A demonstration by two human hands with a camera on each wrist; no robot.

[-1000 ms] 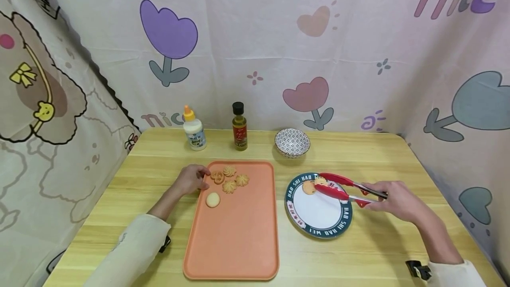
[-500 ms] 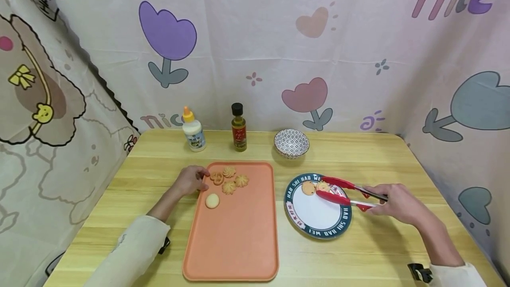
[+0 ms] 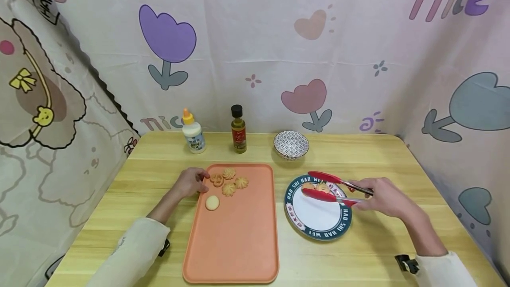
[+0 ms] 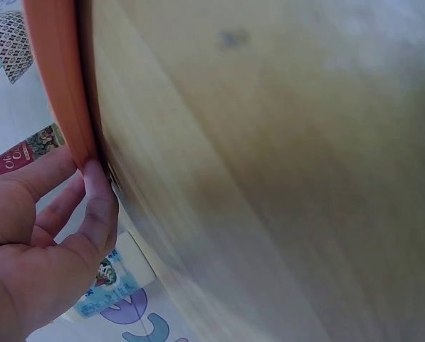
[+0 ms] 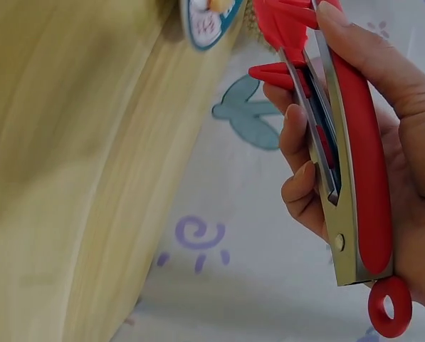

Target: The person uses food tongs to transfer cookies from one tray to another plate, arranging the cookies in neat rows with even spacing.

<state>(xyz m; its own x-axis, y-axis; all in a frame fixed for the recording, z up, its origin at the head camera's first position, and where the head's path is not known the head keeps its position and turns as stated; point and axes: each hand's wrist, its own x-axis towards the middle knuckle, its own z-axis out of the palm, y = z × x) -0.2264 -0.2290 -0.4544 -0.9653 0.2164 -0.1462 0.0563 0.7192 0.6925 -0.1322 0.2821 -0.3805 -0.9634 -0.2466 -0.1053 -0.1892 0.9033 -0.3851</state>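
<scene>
In the head view my left hand (image 3: 191, 183) pinches the upper left rim of the orange tray (image 3: 229, 242) between thumb and fingers. The left wrist view shows the same pinch on the tray edge (image 4: 63, 85). Near the tray's top lie several piped cookies (image 3: 229, 189) and a pale round biscuit (image 3: 212, 203). My right hand (image 3: 384, 196) grips red-tipped tongs (image 3: 318, 195), their arms spread apart above the plate (image 3: 318, 216). Between the tips are a piped cookie (image 3: 322, 187) and a round biscuit (image 3: 307, 185), partly hidden. In the right wrist view my fingers wrap the tongs' handle (image 5: 365, 164).
Behind the tray stand a white bottle with a yellow cap (image 3: 194, 136) and a dark-capped bottle with a red label (image 3: 239, 134). A patterned bowl (image 3: 291, 145) sits behind the plate. Printed cloth (image 3: 239, 34) hangs along the table's back and sides.
The tongs have spread apart from around the piped cookie, which lies on the plate. My right hand has then moved left, bringing the tips around the round biscuit. My left hand stays on the tray.
</scene>
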